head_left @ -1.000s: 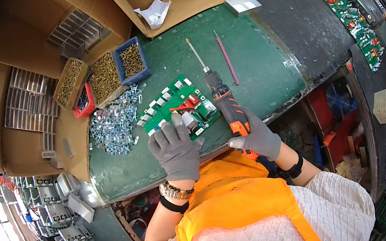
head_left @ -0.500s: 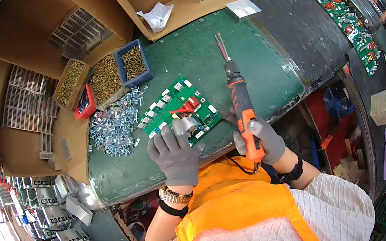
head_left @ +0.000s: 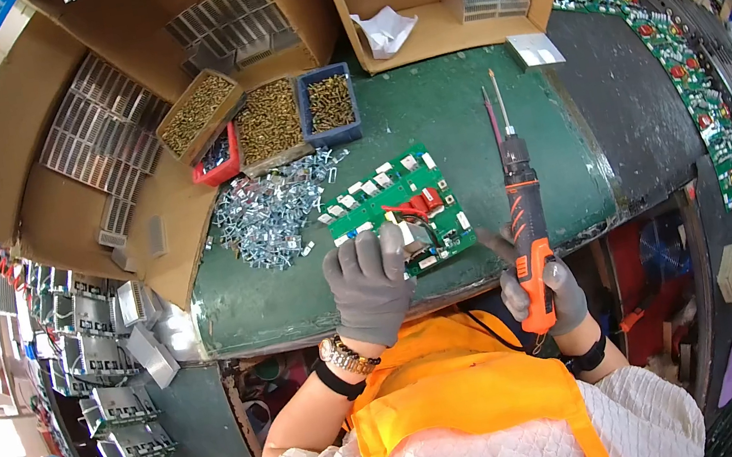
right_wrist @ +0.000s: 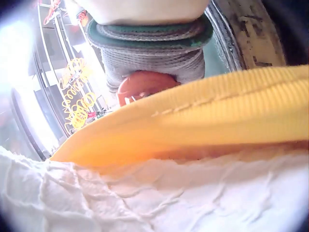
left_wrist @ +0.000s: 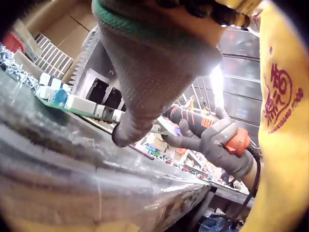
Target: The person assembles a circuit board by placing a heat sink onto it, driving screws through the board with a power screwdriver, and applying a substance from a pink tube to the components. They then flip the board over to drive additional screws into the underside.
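Populated green circuit board (head_left: 394, 193) is lying on the surface (head_left: 428, 104), just ahead of and partly under the left grip (head_left: 367, 286), which is clamping its near edge. Right grip (head_left: 565, 294) is curling round an electric screwdriver (head_left: 525, 215). Risk, judged: loose hold letting board shift, bit slipping into components. Nearer than both grips, yellow apron (left_wrist: 285, 166) is showing dark-red characters, not surely legible.

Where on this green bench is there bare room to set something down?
Bare bench top lies behind the circuit board, between the blue bin and power screwdriver, and in front of the metal clips, left of the left hand. Crowded: back left, where bins and clips meet.
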The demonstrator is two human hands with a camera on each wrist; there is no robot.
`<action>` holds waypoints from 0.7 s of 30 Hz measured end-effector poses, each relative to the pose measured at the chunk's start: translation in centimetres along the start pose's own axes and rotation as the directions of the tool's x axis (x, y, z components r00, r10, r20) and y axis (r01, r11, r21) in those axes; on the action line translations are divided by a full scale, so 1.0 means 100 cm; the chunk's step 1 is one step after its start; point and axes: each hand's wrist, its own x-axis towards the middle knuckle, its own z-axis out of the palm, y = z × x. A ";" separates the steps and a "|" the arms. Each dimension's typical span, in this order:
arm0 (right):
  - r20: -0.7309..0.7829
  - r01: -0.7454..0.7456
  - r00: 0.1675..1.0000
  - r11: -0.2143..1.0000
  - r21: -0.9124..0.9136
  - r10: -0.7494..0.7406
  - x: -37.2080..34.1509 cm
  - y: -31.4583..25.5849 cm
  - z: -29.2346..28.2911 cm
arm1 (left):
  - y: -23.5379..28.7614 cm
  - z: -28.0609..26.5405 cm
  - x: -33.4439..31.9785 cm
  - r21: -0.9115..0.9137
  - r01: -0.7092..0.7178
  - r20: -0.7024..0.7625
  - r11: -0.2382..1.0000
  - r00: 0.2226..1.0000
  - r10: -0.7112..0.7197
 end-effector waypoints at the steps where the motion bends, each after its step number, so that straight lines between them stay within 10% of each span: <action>1: -0.002 0.030 1.000 0.998 -0.057 -0.030 0.001 0.002 0.003 | -0.001 -0.005 0.004 -0.018 -0.018 0.032 1.000 0.999 0.018; 14: -0.060 0.105 0.993 0.990 0.089 -0.100 -0.016 -0.020 -0.013 | 0.017 -0.062 0.088 -0.015 -0.118 0.573 0.993 0.813 0.105; 21: -0.067 -0.064 0.997 0.897 -0.437 0.038 -0.037 -0.040 -0.003 | -0.059 -0.046 0.183 -0.325 0.080 0.756 0.942 0.620 0.208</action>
